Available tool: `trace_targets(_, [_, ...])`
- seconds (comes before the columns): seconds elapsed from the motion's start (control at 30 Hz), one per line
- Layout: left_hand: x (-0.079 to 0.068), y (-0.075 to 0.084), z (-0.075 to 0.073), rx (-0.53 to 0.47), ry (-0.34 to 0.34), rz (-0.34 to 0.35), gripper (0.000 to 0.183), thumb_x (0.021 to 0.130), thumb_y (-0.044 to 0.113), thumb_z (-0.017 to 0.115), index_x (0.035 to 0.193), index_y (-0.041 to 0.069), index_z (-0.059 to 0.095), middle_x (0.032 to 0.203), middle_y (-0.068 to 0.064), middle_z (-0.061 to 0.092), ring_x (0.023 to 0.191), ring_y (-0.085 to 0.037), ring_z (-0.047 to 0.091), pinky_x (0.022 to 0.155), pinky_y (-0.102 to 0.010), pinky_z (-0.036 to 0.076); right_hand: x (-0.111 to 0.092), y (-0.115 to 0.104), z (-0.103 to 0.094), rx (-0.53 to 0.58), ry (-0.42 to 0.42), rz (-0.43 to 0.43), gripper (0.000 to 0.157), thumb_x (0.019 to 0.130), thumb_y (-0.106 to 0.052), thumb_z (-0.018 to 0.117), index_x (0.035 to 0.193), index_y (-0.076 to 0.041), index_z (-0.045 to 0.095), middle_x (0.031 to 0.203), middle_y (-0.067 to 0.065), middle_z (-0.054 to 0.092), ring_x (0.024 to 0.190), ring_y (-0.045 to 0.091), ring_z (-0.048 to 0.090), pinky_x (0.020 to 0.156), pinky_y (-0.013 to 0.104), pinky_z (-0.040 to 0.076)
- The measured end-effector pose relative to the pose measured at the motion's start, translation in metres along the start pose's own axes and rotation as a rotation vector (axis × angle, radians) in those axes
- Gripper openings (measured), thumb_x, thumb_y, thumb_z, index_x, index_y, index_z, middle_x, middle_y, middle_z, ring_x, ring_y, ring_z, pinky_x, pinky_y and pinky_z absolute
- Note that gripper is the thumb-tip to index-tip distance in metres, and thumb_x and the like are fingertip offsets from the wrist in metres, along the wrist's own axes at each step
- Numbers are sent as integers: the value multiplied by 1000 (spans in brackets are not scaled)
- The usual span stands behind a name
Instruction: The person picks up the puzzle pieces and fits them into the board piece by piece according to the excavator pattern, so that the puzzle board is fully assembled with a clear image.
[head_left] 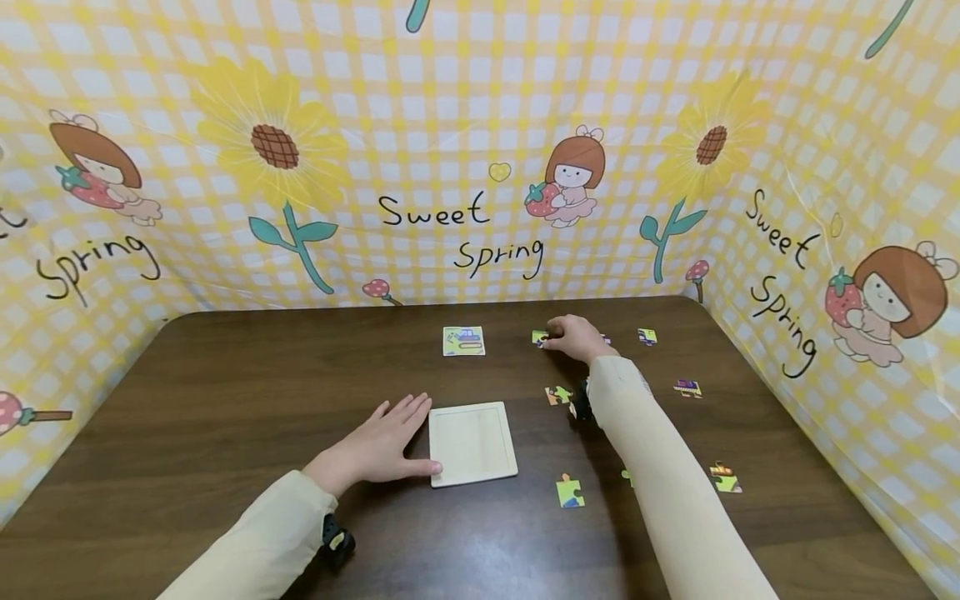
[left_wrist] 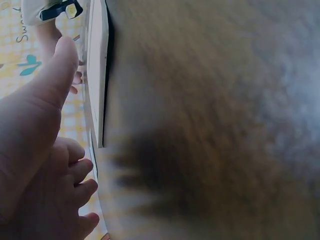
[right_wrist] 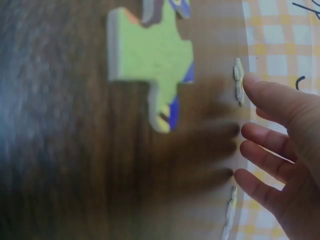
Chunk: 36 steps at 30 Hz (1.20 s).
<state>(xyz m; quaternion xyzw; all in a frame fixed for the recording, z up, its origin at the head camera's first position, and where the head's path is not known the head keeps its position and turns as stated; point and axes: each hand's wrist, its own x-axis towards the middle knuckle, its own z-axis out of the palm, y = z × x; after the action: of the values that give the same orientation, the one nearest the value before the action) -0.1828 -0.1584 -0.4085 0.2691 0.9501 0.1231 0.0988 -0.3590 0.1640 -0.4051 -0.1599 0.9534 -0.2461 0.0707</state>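
Note:
A pale, square wooden tray (head_left: 476, 446) with a thin raised rim lies on the table. My left hand (head_left: 382, 446) lies beside its left edge, fingers spread and thumb tip touching the lower left corner. At the back, my right hand (head_left: 581, 340) reaches down to a small yellow-green puzzle piece (head_left: 537, 337). Its thumb is right at that piece; the other fingers are slightly bent and apart in the right wrist view. Whether any fingertip presses the piece is unclear. Closer to the right wrist camera lies a green puzzle piece (right_wrist: 147, 52) with a blue corner.
Left of the right hand sits a picture card (head_left: 463, 341) showing a blue vehicle. Several puzzle pieces are scattered at the right, including an orange-edged one (head_left: 724, 478) and a purple one (head_left: 687, 387). A piece (head_left: 627, 477) is partly covered by the right sleeve. Patterned cloth (head_left: 420, 167) walls the table.

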Motion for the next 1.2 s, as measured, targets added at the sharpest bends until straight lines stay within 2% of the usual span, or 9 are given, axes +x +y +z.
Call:
trace_targets(0.2, [0, 1, 2, -5, -21, 35, 97, 78, 61, 59, 141, -5, 27, 147, -20, 24, 134, -37, 17, 104, -57, 12, 3, 0, 3, -25, 7, 16, 40, 89, -18, 63, 122, 3, 57, 116, 19, 59, 108, 30, 54, 91, 43, 41])
trace_targets(0.47, [1, 4, 3, 14, -17, 41, 97, 77, 58, 63, 141, -6, 29, 146, -20, 25, 134, -36, 18, 104, -57, 12, 5, -2, 4, -154, 42, 41, 31, 88, -21, 64, 112, -1, 64, 110, 14, 61, 101, 27, 56, 88, 42, 43])
trace_targets(0.8, [3, 6, 1, 24, -23, 47, 97, 77, 57, 64, 140, -8, 29, 146, -22, 24, 134, -38, 19, 104, -56, 14, 1, -2, 1, -136, 48, 30, 25, 87, -20, 66, 104, -2, 65, 104, 13, 62, 94, 27, 57, 83, 42, 44])
trace_targets(1.0, [2, 5, 1, 25, -29, 44, 97, 77, 58, 63, 140, -8, 28, 146, -22, 23, 134, -38, 18, 105, -54, 13, 0, -15, -2, -105, 64, -24, 27, 86, -23, 67, 104, -3, 63, 105, 11, 60, 96, 25, 56, 83, 41, 44])
trace_targets(1.2, [0, 4, 3, 22, -32, 52, 97, 78, 58, 63, 140, -8, 28, 146, -23, 23, 134, -38, 18, 105, -53, 14, -11, -45, -3, -89, 72, -135, 27, 85, -21, 67, 104, -2, 62, 100, 8, 59, 91, 21, 57, 81, 36, 46])
